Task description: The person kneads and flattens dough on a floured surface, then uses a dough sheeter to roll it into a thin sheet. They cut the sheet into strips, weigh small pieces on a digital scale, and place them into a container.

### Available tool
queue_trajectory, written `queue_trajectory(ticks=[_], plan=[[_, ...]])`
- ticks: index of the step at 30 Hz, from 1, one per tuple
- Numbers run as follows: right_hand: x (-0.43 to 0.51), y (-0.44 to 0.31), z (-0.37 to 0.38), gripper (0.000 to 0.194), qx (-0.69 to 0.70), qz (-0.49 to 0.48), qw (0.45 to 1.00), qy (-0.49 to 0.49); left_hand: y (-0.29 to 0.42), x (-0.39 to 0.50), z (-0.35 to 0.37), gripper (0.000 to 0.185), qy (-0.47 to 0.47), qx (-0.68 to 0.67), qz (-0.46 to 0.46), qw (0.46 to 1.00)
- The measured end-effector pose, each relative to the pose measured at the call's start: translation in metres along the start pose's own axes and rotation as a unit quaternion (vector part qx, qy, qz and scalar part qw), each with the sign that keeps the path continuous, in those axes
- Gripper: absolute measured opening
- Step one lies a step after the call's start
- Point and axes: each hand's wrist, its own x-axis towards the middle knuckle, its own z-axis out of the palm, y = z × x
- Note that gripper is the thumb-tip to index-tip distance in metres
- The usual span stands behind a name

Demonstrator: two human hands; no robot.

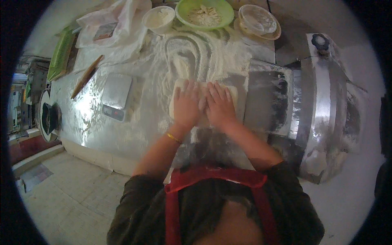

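Note:
A pale slab of dough [233,95] lies on the floured metal worktop [147,101] before me. My left hand [187,102] rests flat on its left part, fingers pointing away from me. On the right part of the same dough lies my right hand [220,105], palm down. The two hands are close together at the thumbs. Dough shows past the outer side of each hand; what is beneath the palms is hidden. Loose white flour [199,58] with curved streaks covers the worktop beyond the dough.
A digital kitchen scale [116,92] and a wooden rolling pin [86,76] lie to the left. At the back stand a white tub [158,20], a green bowl [205,13] with dough scraps and a plastic container [258,20]. A metal dough-sheeting machine [321,101] stands at right.

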Motion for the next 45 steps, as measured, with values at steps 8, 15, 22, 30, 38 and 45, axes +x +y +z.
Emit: queue_trajectory(ticks=[8, 15, 22, 30, 38, 45], plan=[[0.039, 0.033, 0.02, 0.055, 0.001, 0.011, 1.0, 0.006, -0.018, 0.032, 0.026, 0.054, 0.092, -0.026, 0.0, 0.995], [-0.008, 0.05, 0.018, 0.065, 0.219, 0.349, 0.899, 0.148, -0.04, 0.008, 0.004, 0.058, 0.048, -0.216, -0.246, 0.944], [-0.016, 0.059, -0.007, 0.065, 0.615, 0.469, 0.634, -0.037, -0.071, 0.003, -0.042, 0.065, -0.275, -0.384, -0.322, 0.821], [-0.05, 0.029, 0.014, 0.082, 0.579, 0.424, 0.697, 0.01, -0.047, -0.067, 0.008, 0.06, -0.057, -0.542, -0.267, 0.795], [-0.068, 0.002, -0.142, 0.093, 0.518, 0.424, 0.723, 0.173, 0.04, -0.043, -0.069, 0.051, 0.0, -0.696, -0.196, 0.69], [-0.124, 0.064, -0.365, 0.074, 0.376, 0.293, 0.79, 0.387, 0.222, 0.022, -0.164, 0.051, -0.043, -0.771, 0.049, 0.633]])
